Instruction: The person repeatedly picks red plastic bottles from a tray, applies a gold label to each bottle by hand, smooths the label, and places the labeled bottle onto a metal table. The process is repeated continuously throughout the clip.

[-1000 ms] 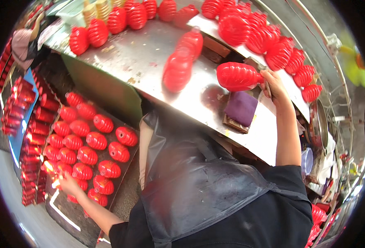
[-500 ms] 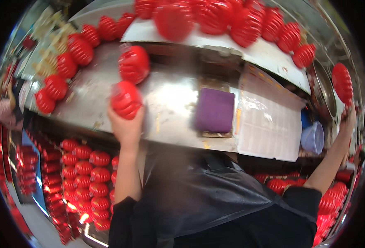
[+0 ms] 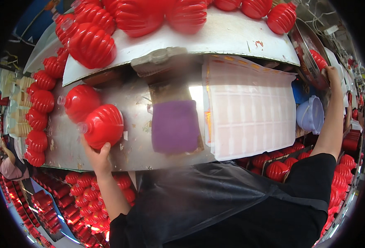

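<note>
Lying with its clear neck toward nine o'clock, a rear red bottle (image 3: pixel 82 101) sits between ten and eleven o'clock from the front red bottle (image 3: pixel 107 126) over the metal bench (image 3: pixel 137 124). The left hand (image 3: pixel 98 159), the nearer one, holds the front red bottle from six o'clock, thumb against its body, other fingers partly hidden; its long axis runs from nine, where the neck points, toward three. Rightward come a purple pad (image 3: pixel 175 126) and a pale gridded sheet (image 3: pixel 254 109). Beyond them, the right hand (image 3: pixel 334 77) is beside the metal basin (image 3: pixel 310 75), a red piece (image 3: pixel 318 60) at its fingertips toward ten; whether they clasp it, I cannot tell. Half a second earlier the red piece stands clear at the basin's three o'clock; now it overlaps the basin.
</note>
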The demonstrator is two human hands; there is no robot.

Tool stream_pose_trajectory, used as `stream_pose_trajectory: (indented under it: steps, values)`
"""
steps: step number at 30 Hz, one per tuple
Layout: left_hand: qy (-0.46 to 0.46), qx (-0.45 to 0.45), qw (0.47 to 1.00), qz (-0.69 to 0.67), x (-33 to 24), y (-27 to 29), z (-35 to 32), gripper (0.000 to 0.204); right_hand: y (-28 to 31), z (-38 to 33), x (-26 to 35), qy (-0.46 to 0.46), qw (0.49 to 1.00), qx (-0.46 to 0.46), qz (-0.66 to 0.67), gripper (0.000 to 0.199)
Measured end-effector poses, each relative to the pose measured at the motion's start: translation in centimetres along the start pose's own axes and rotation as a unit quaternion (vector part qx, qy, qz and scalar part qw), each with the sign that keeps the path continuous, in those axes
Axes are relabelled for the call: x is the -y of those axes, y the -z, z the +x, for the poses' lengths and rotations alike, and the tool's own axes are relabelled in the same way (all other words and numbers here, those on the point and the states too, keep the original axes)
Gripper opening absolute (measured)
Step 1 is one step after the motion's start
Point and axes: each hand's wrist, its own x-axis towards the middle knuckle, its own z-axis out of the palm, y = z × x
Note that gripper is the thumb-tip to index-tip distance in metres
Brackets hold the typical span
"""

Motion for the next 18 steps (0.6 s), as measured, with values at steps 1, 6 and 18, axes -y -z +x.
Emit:
stream_pose_trajectory:
  steps: [1,6,18]
  values:
    - [0.014,-0.018,0.999,0.029,-0.4,0.0,0.2,0.093,-0.1,-0.7,0.8,-0.015,0.999,0.05,0.01,0.035]
    - [-0.127,-0.087,0.975,0.158,-3.0,-1.1,-1.6,0.074,0.3,-3.7,5.5,0.033,0.976,0.085,-0.2,0.045]
    - [-0.385,0.062,0.897,0.209,-10.3,-8.1,-0.6,0.023,-0.9,-9.0,7.8,-0.128,0.863,-0.048,0.486,0.024]
